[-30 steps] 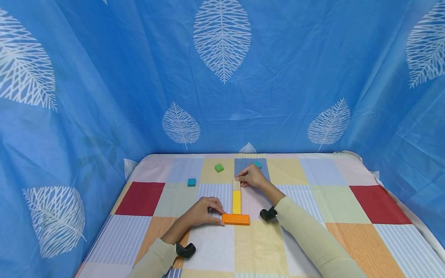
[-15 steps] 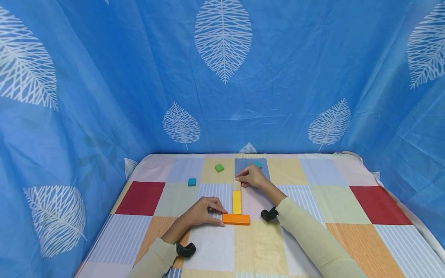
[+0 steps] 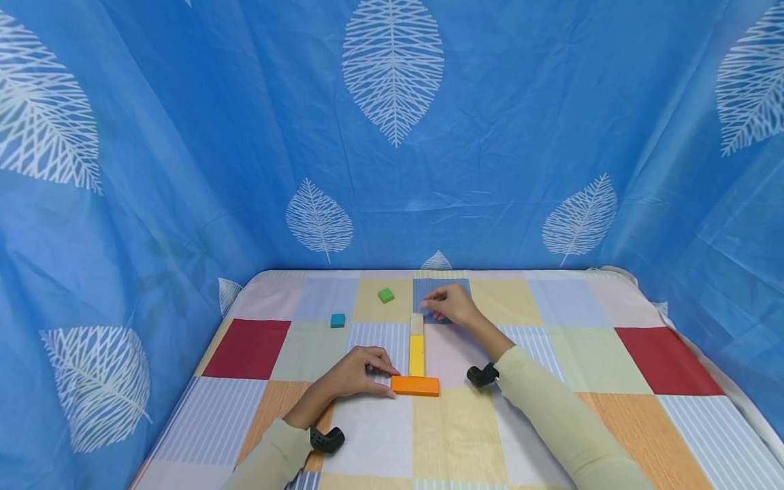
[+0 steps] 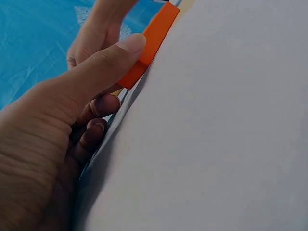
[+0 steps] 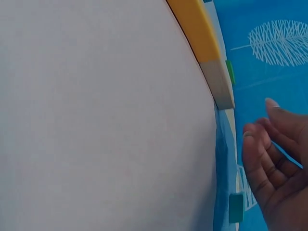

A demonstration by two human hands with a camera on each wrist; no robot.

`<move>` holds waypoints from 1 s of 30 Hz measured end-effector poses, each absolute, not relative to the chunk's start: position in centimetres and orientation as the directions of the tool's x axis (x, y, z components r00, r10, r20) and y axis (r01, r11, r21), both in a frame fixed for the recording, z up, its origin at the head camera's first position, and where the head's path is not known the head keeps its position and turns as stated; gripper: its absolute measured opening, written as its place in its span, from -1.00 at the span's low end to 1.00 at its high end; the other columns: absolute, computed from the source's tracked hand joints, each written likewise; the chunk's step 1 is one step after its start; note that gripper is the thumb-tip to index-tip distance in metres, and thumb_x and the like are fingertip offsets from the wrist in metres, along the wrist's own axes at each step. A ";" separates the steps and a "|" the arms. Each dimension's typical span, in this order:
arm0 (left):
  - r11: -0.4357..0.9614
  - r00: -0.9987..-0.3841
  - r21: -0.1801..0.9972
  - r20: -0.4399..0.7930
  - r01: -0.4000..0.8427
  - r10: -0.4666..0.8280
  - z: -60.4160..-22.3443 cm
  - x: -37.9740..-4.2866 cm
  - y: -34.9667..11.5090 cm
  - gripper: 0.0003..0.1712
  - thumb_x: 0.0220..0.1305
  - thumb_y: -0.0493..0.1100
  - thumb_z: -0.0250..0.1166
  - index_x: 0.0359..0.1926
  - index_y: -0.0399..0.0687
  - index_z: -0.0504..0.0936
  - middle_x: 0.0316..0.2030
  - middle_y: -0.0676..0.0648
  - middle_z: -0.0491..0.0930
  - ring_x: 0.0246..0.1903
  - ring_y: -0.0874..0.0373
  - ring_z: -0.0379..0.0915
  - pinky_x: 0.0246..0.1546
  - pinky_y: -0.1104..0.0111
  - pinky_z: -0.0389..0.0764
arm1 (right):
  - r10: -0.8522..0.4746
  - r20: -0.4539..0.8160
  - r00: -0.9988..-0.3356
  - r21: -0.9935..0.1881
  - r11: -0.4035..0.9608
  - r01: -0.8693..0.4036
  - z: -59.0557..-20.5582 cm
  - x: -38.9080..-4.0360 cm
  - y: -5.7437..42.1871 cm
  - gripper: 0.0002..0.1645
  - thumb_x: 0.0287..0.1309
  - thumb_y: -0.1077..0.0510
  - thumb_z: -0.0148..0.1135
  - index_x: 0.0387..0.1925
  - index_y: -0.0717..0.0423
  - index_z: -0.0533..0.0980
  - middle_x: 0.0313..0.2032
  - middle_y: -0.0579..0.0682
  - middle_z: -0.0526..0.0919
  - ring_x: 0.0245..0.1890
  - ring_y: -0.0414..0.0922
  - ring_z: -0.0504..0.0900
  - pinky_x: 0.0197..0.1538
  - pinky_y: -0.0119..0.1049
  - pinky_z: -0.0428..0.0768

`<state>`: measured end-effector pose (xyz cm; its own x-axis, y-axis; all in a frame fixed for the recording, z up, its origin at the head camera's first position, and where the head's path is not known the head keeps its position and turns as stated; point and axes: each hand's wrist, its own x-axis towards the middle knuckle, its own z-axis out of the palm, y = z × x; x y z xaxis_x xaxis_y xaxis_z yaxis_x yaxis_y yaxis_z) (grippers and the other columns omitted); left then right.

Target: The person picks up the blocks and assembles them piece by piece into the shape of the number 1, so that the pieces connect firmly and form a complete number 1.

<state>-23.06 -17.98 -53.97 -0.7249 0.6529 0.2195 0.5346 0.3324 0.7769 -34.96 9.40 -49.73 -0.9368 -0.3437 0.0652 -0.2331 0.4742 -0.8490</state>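
An orange block (image 3: pixel 415 386) lies crosswise on the patchwork cloth. My left hand (image 3: pixel 356 373) holds its left end between thumb and fingers; in the left wrist view the thumb presses on the orange block (image 4: pixel 153 41). From its far side a yellow block (image 3: pixel 416 355) runs away from me, followed end to end by a plain wood-coloured block (image 3: pixel 417 323). My right hand (image 3: pixel 452 304) hovers just beyond and right of that wooden block, apart from it. Its fingers are loosely bent, and nothing shows between them in the right wrist view.
Farther back lie a green block (image 3: pixel 386 295) and, to the left, a teal block (image 3: pixel 337 320). Another teal block (image 5: pixel 236 208) appears near the right hand in the right wrist view; the hand hides it in the head view. Blue leaf-print curtain (image 3: pixel 490 170) surrounds the cloth-covered table.
My right hand has let go of the wooden block and moved slightly away, back and to the right. The left hand and the blocks have stayed in place.
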 end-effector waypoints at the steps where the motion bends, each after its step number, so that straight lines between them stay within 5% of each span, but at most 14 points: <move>1: 0.329 -0.723 0.778 0.221 0.535 0.654 -54.0 -23.1 -18.0 -0.62 0.04 -0.02 0.62 -0.08 0.07 0.83 -0.26 0.23 0.68 -0.23 0.28 0.53 -0.13 0.39 0.59 | -0.340 0.076 -0.937 -0.849 0.471 -0.240 -49.7 -35.0 9.5 -0.78 0.27 0.17 0.38 -0.16 0.26 0.73 -0.42 0.10 0.75 -0.55 -0.10 0.67 -0.41 -0.27 0.68; 13: 0.323 -0.733 0.792 0.216 0.518 0.646 -53.9 -23.0 -17.9 -0.64 0.03 -0.02 0.63 -0.10 0.07 0.84 -0.27 0.22 0.67 -0.23 0.26 0.54 -0.14 0.39 0.60 | -0.211 0.300 -0.930 -0.812 0.456 -0.365 -49.2 -35.8 11.8 -0.60 0.21 0.09 0.47 -0.03 0.29 0.69 -0.34 0.11 0.71 -0.53 0.02 0.64 -0.45 -0.16 0.66; 21: 0.301 -0.718 0.784 0.249 0.544 0.650 -54.0 -23.0 -18.0 -0.64 0.03 -0.03 0.63 -0.11 0.04 0.84 -0.28 0.20 0.67 -0.26 0.29 0.52 -0.16 0.40 0.61 | -0.141 0.309 -0.941 -0.787 0.517 -0.336 -49.3 -36.1 13.6 -0.56 0.19 0.02 0.48 0.03 0.16 0.69 -0.24 0.09 0.71 -0.31 -0.03 0.61 -0.36 -0.29 0.57; 30: 0.293 -0.703 0.767 0.273 0.571 0.656 -54.2 -23.1 -18.0 -0.65 0.02 -0.05 0.63 -0.13 0.00 0.84 -0.30 0.17 0.67 -0.28 0.29 0.51 -0.19 0.41 0.62 | -0.124 0.293 -0.948 -0.739 0.599 -0.307 -50.3 -37.2 15.4 -0.44 0.15 0.05 0.51 0.09 0.30 0.63 -0.15 0.25 0.69 -0.27 0.04 0.64 -0.31 -0.27 0.56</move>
